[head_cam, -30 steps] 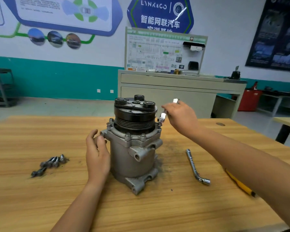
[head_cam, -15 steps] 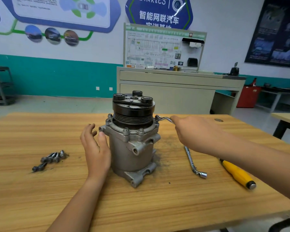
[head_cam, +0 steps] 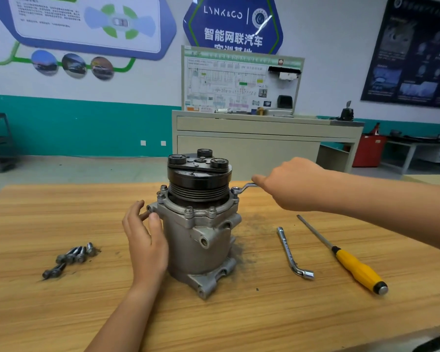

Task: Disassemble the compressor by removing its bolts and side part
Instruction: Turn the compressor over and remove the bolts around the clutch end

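Over the table, right hand grips wrench, now seated on compressor bolt

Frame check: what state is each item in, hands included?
Grey metal compressor with black pulley: upright on the wooden table, flange bolts in place.
Silver ring spanner: ring end on a right-side flange bolt.
Right hand: grips the spanner handle.
Left hand: fingers relaxed, touching the compressor's left side.
Dark loose bolts: removed, lying left of the compressor.
Silver L-shaped socket wrench: lying unheld.
Yellow-handled screwdriver: lying unheld.
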